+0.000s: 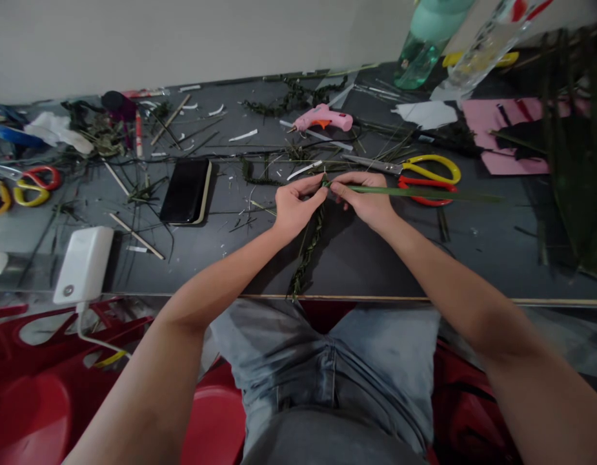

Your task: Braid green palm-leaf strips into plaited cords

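Note:
My left hand (294, 208) and my right hand (363, 199) meet over the middle of the dark table (472, 258). Both pinch the top of a braided green leaf strip (308, 248), whose plaited length runs down toward the table's front edge. From my right hand's fingers a long flat green leaf blade (424, 192) sticks out to the right, lying across the scissors. Fingers of both hands are closed on the leaf work.
Yellow and red scissors (426, 174) lie right of my hands, a pink glue gun (324, 118) behind them, a black phone (186, 191) to the left, a white power bank (84, 263) at the front left. More scissors (30, 187) far left. Bottles (426, 45) and palm fronds (576, 161) at right.

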Tool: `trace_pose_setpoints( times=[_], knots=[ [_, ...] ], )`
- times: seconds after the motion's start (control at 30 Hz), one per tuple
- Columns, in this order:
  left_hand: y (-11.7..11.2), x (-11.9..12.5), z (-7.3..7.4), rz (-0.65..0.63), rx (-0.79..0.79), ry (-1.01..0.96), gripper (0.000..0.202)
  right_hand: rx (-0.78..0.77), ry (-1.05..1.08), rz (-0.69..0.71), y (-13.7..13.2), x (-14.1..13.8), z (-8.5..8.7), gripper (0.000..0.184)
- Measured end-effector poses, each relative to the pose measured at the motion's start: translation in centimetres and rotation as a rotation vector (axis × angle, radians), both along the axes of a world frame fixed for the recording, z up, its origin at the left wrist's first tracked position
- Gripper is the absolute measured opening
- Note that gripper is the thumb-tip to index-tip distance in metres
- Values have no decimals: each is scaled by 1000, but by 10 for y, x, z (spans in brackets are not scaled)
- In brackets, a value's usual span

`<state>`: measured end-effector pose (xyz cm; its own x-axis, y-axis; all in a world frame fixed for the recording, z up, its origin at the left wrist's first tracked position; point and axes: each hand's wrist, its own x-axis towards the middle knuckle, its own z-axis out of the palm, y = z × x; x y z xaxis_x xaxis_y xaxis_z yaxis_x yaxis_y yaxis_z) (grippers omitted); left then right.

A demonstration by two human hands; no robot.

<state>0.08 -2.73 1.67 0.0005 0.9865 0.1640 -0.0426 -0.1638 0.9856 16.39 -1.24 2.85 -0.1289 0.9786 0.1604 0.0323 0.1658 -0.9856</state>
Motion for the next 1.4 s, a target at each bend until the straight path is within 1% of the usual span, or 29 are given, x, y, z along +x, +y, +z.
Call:
trace_pose_setpoints(
  times=[0.13,0.23,0.37,0.5,0.7,0.9,1.1,1.23,1.4],
  knots=[
    [2,-3,-3,-40,13,37,33,5,-8,-8,2,1,-3,38],
    [4,-4,-5,-61,29,38,33,-4,-8,-16,2,1,-4,36],
    [6,-4,-7,-95,42,22,33,-15,-10,-38,1,0,-2,31],
    [6,-3,-6,-120,31,-43,34,-4,-21,-63,-2,-1,1,30],
    [4,-2,-6,-94,9,-52,30,0,-10,-73,-3,-2,-1,32],
    [4,0,-5,-37,9,-31,28,-48,113,-68,-4,-7,-5,25],
    [-1,1,0,-66,7,-11,27,-39,156,-129,-12,-11,-2,20],
    [-4,3,1,-35,-20,-67,23,-37,143,-117,-14,-12,-2,21],
    [0,6,3,50,-152,-206,12,-74,100,-107,-13,-13,-1,33]
  ],
)
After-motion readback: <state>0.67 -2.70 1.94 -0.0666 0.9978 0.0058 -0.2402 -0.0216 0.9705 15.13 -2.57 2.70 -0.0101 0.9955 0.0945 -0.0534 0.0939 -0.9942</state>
